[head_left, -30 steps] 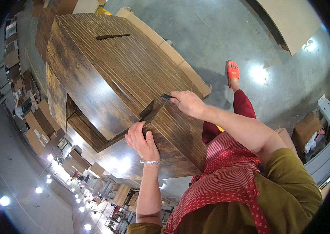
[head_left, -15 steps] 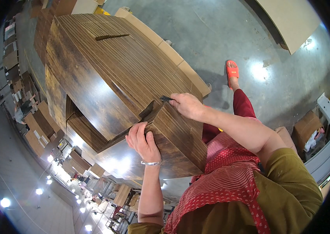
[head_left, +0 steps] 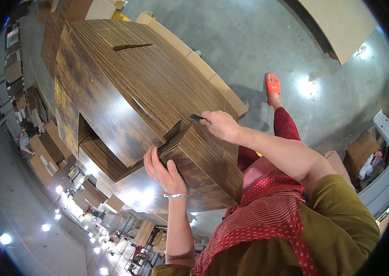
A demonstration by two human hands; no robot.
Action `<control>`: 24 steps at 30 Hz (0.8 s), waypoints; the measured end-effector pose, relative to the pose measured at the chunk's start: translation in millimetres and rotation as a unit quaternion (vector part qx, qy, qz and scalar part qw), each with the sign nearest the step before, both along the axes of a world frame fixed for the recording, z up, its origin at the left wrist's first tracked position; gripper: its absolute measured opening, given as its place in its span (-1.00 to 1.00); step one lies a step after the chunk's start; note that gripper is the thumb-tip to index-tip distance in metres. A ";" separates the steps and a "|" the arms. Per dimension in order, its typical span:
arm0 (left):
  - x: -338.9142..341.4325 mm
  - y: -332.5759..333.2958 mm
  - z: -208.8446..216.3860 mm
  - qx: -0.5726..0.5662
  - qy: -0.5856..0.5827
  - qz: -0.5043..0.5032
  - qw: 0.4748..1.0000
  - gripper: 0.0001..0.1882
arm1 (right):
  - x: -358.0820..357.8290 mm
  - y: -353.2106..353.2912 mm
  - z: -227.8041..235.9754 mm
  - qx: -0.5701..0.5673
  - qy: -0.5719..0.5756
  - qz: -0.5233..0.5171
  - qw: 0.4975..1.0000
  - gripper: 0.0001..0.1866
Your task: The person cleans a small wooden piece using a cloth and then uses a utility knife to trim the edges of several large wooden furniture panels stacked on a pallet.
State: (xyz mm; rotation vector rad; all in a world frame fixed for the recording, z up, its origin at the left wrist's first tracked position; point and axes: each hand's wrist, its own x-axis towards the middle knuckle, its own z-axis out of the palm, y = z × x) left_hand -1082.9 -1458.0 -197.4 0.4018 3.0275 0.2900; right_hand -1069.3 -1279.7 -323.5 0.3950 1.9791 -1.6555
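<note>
Dark brown wood-grain boards [head_left: 98, 99] are stacked tightly in front of me, their striped edges facing up. A nearer block of similar boards [head_left: 208, 161] is set off by a narrow gap. My left hand [head_left: 164, 175] lies against the face of this nearer block, fingers stretched and thumb apart, fingertips by the gap. My right hand [head_left: 220, 125] is closed around a small black tool [head_left: 196, 117] above the board edges at the gap's far end. Most of the tool is hidden in my fingers, so its exact kind does not show.
Long cardboard strips [head_left: 213, 78] run along the stack's far side. Grey concrete floor [head_left: 245, 41] lies beyond, with a large pale board [head_left: 342, 23] at upper right. An open cardboard box [head_left: 360, 152] stands at right. More stacked panels [head_left: 47, 147] and a distant person are at left.
My left hand has slid slightly left and its fingers have straightened. My right hand and the black tool have barely moved.
</note>
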 end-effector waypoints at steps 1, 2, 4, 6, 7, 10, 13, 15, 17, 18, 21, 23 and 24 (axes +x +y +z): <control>1.2 -1.0 -2.1 0.001 0.000 0.000 1.000 -0.44 | 1.2 -1.3 -2.3 0.002 0.011 -0.008 1.000 -0.77; 2.6 -2.1 -5.3 -0.019 -0.001 -0.002 1.000 -0.43 | 1.8 -1.6 -4.0 0.003 0.022 -0.016 1.000 -0.78; 4.1 -1.5 -7.7 -0.040 -0.005 -0.005 0.999 -0.42 | -0.1 -0.4 -5.8 0.014 0.027 -0.005 1.000 -0.78; 3.3 0.6 -9.2 -0.037 -0.017 0.012 0.999 -0.40 | 0.3 2.3 -0.7 0.023 0.032 0.007 0.999 -0.79; 3.4 -1.5 -9.0 -0.040 -0.015 0.016 0.999 -0.40 | -0.8 4.5 10.5 -0.007 0.070 0.018 0.997 -0.79; 6.3 -5.5 -7.3 -0.042 -0.014 0.025 0.999 -0.39 | -7.5 15.2 29.8 -0.033 0.090 0.037 0.995 -0.79; 5.3 -1.5 -9.1 -0.029 -0.006 0.027 0.999 -0.38 | -12.9 16.5 16.8 -0.001 0.055 0.048 0.997 -0.78; 4.1 0.6 -9.7 -0.036 -0.011 0.018 0.999 -0.38 | -17.3 12.4 8.0 0.044 0.016 0.062 0.997 -0.77; 4.8 2.0 -10.3 -0.032 -0.012 0.016 0.999 -0.39 | -14.7 10.7 12.3 0.053 0.018 0.066 0.996 -0.77; 5.0 -0.7 -11.7 -0.029 -0.011 0.019 0.999 -0.40 | -14.2 11.1 19.5 0.018 0.065 0.077 0.995 -0.77; 6.3 -6.0 -8.1 -0.031 -0.013 0.025 0.999 -0.41 | -16.7 17.6 41.9 -0.049 0.091 0.109 0.989 -0.78; 2.4 0.7 -9.7 -0.029 -0.003 0.020 0.999 -0.41 | -15.6 12.6 17.4 -0.012 0.048 0.018 0.999 -0.78; 3.2 0.7 -9.6 -0.030 0.001 0.017 0.999 -0.42 | -14.3 11.7 14.0 -0.012 0.047 0.018 0.999 -0.78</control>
